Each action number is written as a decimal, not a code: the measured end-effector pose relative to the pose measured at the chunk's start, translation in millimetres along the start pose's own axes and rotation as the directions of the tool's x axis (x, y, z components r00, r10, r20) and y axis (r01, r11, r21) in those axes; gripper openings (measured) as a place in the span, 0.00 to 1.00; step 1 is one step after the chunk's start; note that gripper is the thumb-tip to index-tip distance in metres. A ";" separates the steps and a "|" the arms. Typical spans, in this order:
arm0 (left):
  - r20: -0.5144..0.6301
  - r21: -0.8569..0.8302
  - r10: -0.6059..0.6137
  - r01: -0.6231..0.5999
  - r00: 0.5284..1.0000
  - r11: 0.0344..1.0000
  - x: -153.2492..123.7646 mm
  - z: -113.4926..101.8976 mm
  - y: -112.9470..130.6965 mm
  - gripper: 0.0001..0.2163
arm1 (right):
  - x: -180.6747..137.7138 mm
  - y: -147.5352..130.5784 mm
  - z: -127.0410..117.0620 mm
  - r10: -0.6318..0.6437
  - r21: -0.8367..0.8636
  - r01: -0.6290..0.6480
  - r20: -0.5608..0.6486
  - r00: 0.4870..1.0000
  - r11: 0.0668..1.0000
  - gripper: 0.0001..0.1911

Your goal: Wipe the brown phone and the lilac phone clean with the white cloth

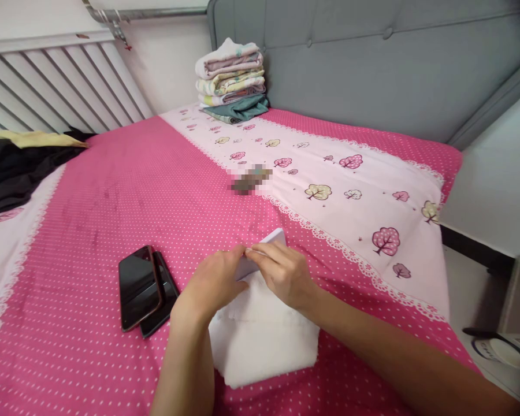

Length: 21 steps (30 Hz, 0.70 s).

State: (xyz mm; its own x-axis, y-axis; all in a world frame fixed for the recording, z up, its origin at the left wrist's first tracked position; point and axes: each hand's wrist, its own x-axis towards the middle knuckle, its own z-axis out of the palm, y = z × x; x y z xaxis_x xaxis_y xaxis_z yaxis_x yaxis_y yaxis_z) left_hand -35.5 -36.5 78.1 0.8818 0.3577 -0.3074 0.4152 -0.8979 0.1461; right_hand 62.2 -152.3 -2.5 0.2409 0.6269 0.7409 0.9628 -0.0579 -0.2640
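Both hands pinching the white towel's far edge

Left hand (214,283) and right hand (283,274) clamp the towel (264,338) on the bed (91,202); a loose grip could spill the fold toward the phones (145,289), well short of the stacked clothes (231,81).

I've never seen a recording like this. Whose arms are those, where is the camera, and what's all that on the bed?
There is no machine here: the camera sits on a person's head, looking down at their own bare arms. The left hand and right hand both pinch the far edge of a folded white towel lying on the pink dotted bedsheet. Beside the left hand lie two dark phones, one overlapping the other. A stack of folded cloths stands by the grey headboard, and dark clothes lie at far left.
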 end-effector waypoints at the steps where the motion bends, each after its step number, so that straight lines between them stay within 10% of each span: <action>1: 0.011 0.011 -0.009 0.009 1.000 1.000 0.0 -0.2 0.2 0.20 | 0.7 2.1 -0.4 0.015 -0.005 -0.015 -0.008 1.000 1.000 0.13; 21: 0.051 0.005 -0.111 0.111 0.992 0.994 4.4 -3.8 2.1 0.21 | 4.9 34.8 -3.0 0.461 0.015 -0.461 0.018 0.887 0.887 0.12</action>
State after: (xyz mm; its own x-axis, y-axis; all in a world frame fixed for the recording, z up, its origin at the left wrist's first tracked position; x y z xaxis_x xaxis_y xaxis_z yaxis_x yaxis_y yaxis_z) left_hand -30.0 -35.8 80.7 0.8175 0.4417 -0.3696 0.5093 -0.8540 0.1060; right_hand 97.2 -153.5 -6.2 0.6554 0.5438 0.5241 0.7410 -0.3286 -0.5856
